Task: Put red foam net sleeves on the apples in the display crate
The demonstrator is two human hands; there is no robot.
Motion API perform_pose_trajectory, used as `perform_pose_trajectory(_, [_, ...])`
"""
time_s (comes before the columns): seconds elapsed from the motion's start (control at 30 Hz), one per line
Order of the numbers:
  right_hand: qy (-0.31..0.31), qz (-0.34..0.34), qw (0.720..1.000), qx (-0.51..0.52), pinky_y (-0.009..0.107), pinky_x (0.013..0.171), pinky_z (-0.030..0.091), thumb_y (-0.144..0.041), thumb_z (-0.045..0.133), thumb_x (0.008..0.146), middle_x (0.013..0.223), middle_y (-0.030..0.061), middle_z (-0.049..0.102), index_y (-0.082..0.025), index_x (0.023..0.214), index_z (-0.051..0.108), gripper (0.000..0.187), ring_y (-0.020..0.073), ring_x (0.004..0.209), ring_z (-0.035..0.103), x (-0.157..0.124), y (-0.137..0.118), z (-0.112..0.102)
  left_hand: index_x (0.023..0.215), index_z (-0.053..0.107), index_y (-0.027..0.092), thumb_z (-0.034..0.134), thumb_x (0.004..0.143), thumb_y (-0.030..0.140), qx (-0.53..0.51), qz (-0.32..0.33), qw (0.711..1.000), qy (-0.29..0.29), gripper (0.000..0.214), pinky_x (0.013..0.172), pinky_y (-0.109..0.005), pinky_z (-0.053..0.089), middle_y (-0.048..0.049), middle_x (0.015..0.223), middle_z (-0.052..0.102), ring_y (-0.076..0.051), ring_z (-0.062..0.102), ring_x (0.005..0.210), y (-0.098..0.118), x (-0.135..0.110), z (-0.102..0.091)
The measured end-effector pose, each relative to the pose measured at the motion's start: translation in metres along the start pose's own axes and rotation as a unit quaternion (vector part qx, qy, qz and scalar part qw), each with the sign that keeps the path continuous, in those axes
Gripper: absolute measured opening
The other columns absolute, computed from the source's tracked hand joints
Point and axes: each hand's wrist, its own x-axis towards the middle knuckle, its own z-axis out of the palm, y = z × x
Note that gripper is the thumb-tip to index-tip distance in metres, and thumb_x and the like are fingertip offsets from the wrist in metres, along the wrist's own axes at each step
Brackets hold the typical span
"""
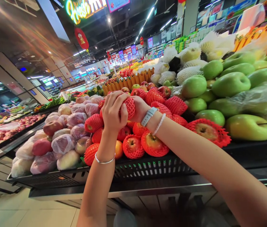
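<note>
Both my hands are closed round one apple in a red foam net [129, 106], held just above a heap of the same netted apples [133, 145]. My left hand [112, 111] wraps it from the left and front, with a thin silver bangle on that wrist. My right hand [141, 108] grips it from the right; that wrist carries a white watch and a bead bracelet. The heap lies on a black slotted display shelf [147, 166] at waist height.
Apples wrapped in clear film [64, 143] are piled to the left. Green apples [230, 84] and a clear plastic bag [263, 101] fill the right. White-netted fruit [190, 54] lies behind. Further produce stands run back left; pale tiled floor [29, 214] lies below.
</note>
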Motion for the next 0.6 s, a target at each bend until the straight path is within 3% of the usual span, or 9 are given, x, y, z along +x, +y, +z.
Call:
perform_pose_trajectory(0.17, [0.015, 0.006, 1.000, -0.011, 0.032, 0.066, 0.052, -0.020, 0.027, 0.094, 0.059, 0.0011, 0.054, -0.022, 0.080, 0.055, 0.031, 0.0188, 0.068, 0.060, -0.0010, -0.0006, -0.0001, 0.102, 0.064, 0.019, 0.033, 0.095, 0.031, -0.004, -0.001, 1.000, 0.003, 0.033, 0.092, -0.039, 0.048, -0.0103, 0.104, 0.067, -0.021, 0.061, 0.100, 0.0002, -0.0004, -0.0002])
perform_pose_trajectory(0.43, [-0.051, 0.016, 0.998, 0.013, 0.031, 0.068, 0.053, -0.027, 0.019, 0.099, 0.061, 0.0005, 0.055, -0.021, 0.085, 0.055, 0.039, 0.0175, 0.067, 0.060, -0.0002, -0.0046, -0.0011, 0.103, 0.063, 0.021, 0.031, 0.096, 0.034, 0.025, -0.007, 1.000, 0.000, 0.036, 0.092, -0.039, 0.049, -0.0095, 0.105, 0.068, -0.021, 0.061, 0.101, -0.0002, -0.0013, -0.0004])
perform_pose_trajectory(0.6, [-0.038, 0.017, 0.999, -0.020, 0.030, 0.066, 0.051, -0.020, 0.024, 0.096, 0.060, 0.0001, 0.055, -0.020, 0.086, 0.056, 0.033, 0.0169, 0.063, 0.058, -0.0023, -0.0040, 0.0006, 0.102, 0.064, 0.021, 0.032, 0.096, 0.033, 0.000, -0.005, 1.000, 0.009, 0.035, 0.093, -0.040, 0.048, -0.0095, 0.105, 0.067, -0.022, 0.060, 0.101, 0.0007, -0.0014, -0.0006])
